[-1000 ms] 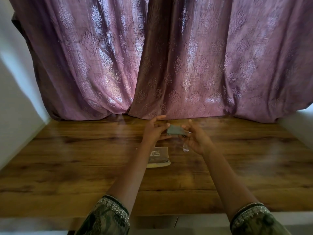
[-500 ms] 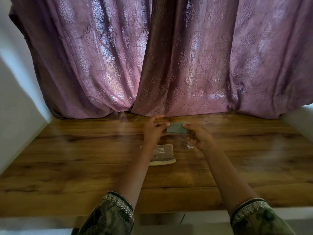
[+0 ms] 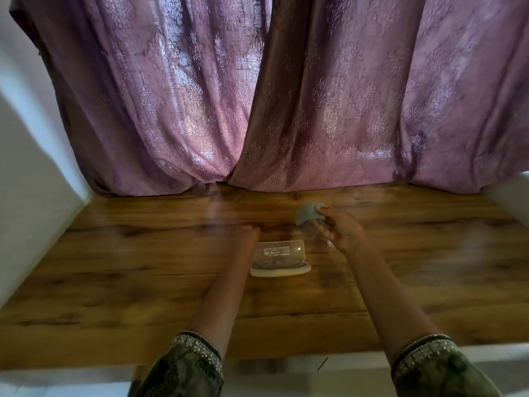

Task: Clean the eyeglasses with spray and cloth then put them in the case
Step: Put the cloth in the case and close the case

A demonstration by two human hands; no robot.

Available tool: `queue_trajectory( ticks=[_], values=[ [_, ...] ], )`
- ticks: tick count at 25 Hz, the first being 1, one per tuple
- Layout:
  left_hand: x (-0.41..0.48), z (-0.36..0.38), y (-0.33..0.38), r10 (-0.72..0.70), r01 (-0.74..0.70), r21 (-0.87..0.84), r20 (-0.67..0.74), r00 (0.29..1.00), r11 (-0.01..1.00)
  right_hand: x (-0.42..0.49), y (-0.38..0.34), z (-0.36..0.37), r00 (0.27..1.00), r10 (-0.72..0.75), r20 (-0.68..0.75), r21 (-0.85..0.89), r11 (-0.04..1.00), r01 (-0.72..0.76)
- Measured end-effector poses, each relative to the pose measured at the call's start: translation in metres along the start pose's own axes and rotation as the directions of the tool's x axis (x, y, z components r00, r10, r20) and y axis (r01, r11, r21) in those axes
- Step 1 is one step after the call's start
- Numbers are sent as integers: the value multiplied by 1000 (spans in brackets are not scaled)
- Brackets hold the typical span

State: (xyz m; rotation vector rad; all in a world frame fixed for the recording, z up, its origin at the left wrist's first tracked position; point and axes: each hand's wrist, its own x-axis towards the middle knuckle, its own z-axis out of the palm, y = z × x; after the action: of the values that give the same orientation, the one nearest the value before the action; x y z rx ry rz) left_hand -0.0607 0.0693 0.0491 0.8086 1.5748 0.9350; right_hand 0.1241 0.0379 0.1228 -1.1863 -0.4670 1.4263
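My right hand (image 3: 342, 232) hovers over the wooden table (image 3: 143, 267), pinching a small grey-green cloth (image 3: 307, 215) between thumb and fingers. Something small and clear (image 3: 329, 243) shows under its palm; I cannot tell what it is. The glasses case (image 3: 279, 257) lies on the table between my hands, its clear printed lid up over a cream base, with dark shapes inside that are too blurred to name. My left hand (image 3: 245, 236) is motion-blurred just left of the case's far corner, and nothing is visible in it.
Purple patterned curtains (image 3: 286, 110) hang along the table's far edge. White walls (image 3: 31, 181) close in the left and right sides. The table's near edge runs just in front of my patterned sleeves (image 3: 189, 365).
My left hand let go of the cloth and dropped toward the case's left side. My right hand kept the cloth and carried it to the right and slightly away.
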Motion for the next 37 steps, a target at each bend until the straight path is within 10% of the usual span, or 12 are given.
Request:
queue_trajectory(
  ticks=[23,37],
  values=[
    [-12,-34,-67,-168,172,-57,74,983,983,5,59,-23,985,53,-167,-28,998,-58],
    [-9,-39,-74,-196,206,-70,128,972,976,24,115,10,986,-27,-165,-554,829,-70]
  ],
)
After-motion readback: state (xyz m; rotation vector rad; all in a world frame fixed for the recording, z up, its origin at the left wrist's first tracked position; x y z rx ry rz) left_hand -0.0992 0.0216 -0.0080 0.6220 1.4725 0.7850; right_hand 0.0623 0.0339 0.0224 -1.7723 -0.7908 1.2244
